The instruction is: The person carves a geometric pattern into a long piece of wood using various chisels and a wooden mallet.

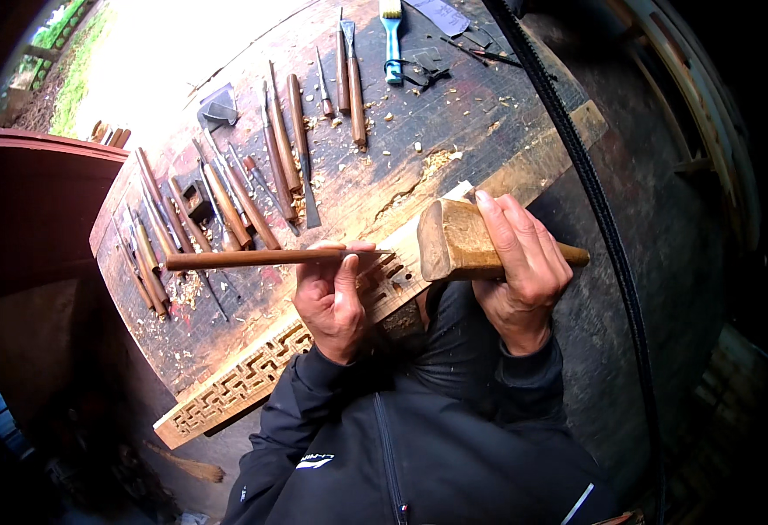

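Note:
My left hand [331, 302] is closed round the blade end of a carving chisel [252, 258], whose long brown wooden handle points left. The chisel's tip lies close over a carved wooden board [248, 376]; I cannot tell if it touches the wood. Cut-out angular fretwork runs along the board at the table's near edge. In my right hand [524, 271] is a wooden mallet [454, 241], its blocky head just right of the chisel tip and its handle toward the right. Head and chisel are apart.
Several carving chisels [279, 136] with wooden handles lie across the dark worktable [384, 184], among wood shavings [436, 162]. A blue-handled brush [392, 44] lies at the far edge. A black strap or cable [585, 166] hangs down on the right. A straw broom [198, 468] lies below left.

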Available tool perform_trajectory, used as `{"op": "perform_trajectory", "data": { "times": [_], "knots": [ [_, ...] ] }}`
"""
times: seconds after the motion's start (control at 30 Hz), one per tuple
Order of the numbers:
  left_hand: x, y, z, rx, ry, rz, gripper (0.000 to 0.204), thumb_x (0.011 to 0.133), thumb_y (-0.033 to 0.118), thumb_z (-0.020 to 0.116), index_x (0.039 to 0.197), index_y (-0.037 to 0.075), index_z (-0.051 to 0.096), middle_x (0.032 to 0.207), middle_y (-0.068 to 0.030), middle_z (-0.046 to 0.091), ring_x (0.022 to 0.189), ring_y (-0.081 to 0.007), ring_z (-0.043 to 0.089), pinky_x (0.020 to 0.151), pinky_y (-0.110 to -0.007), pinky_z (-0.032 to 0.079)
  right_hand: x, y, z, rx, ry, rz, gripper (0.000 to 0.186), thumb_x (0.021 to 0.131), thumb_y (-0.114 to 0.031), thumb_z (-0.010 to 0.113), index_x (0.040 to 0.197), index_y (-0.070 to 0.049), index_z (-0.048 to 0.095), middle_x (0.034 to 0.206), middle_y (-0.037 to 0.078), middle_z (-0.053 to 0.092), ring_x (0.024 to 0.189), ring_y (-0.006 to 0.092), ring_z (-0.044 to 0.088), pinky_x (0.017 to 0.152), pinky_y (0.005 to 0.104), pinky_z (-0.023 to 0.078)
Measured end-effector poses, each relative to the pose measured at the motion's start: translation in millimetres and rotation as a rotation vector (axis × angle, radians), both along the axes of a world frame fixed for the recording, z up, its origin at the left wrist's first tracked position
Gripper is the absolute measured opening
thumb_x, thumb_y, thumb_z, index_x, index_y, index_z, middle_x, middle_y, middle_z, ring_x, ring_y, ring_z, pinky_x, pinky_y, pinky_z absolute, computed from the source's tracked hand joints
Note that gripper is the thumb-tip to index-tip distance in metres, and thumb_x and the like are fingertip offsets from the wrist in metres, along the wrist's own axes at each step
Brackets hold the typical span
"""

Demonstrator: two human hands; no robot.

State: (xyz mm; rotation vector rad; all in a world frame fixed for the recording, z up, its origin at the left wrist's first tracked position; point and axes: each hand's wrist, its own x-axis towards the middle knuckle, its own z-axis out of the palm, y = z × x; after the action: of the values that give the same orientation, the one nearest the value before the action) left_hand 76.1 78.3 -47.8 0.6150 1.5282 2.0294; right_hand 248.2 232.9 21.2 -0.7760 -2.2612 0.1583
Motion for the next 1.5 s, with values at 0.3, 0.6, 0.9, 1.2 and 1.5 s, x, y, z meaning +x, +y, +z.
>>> {"op": "perform_trajectory", "data": {
  "times": [0.3,0.6,0.9,1.2,1.5],
  "knots": [
    [5.5,-6.2,-7.0,-0.116,0.180,-0.054,0.027,0.108,-0.010,0.064,0.134,-0.004,0.061,0.119,-0.0141,0.079,0.107,-0.0170,0.075,0.095,-0.031,0.059,-2.3,-0.8,1.5,-0.013,0.008,-0.010,0.055,0.079,-0.001,0.081,0.133,-0.005,0.078,0.119,0.016,0.080,0.109,0.0376,0.078,0.098,0.0443,0.062],
    [7.2,-4.4,-6.2,-0.116,0.304,-0.046,0.028,0.106,-0.014,0.061,0.132,-0.004,0.061,0.115,-0.0165,0.079,0.103,-0.0193,0.077,0.094,-0.033,0.061,-2.1,0.6,0.9,-0.020,0.023,0.002,0.056,0.078,0.001,0.081,0.134,-0.006,0.079,0.118,0.017,0.080,0.108,0.0375,0.079,0.096,0.0439,0.062],
    [3.9,-5.2,-8.4,-0.147,0.353,-0.079,0.029,0.108,-0.015,0.057,0.134,-0.002,0.058,0.119,-0.0175,0.078,0.107,-0.0194,0.075,0.096,-0.034,0.061,-1.8,0.8,-0.3,-0.007,-0.001,0.000,0.059,0.076,0.000,0.083,0.134,-0.006,0.078,0.119,0.017,0.079,0.107,0.0375,0.079,0.096,0.0437,0.062],
    [-4.6,14.9,17.0,-0.269,0.750,-0.113,0.023,0.101,-0.015,0.064,0.121,-0.004,0.063,0.105,-0.0152,0.079,0.089,-0.0215,0.078,0.078,-0.033,0.061,0.6,1.3,-2.0,-0.010,-0.005,-0.005,0.060,0.074,0.000,0.084,0.134,-0.006,0.079,0.119,0.016,0.079,0.107,0.0364,0.078,0.095,0.0434,0.062],
    [-2.3,3.9,0.6,-0.228,0.688,-0.131,0.032,0.104,-0.019,0.055,0.131,-0.002,0.057,0.110,-0.0164,0.078,0.082,-0.0136,0.069,0.071,-0.029,0.058,2.2,3.2,-4.2,-0.039,0.040,0.015,0.057,0.076,-0.001,0.082,0.132,-0.006,0.079,0.118,0.016,0.078,0.105,0.0355,0.079,0.094,0.0421,0.063]
  ]
}}
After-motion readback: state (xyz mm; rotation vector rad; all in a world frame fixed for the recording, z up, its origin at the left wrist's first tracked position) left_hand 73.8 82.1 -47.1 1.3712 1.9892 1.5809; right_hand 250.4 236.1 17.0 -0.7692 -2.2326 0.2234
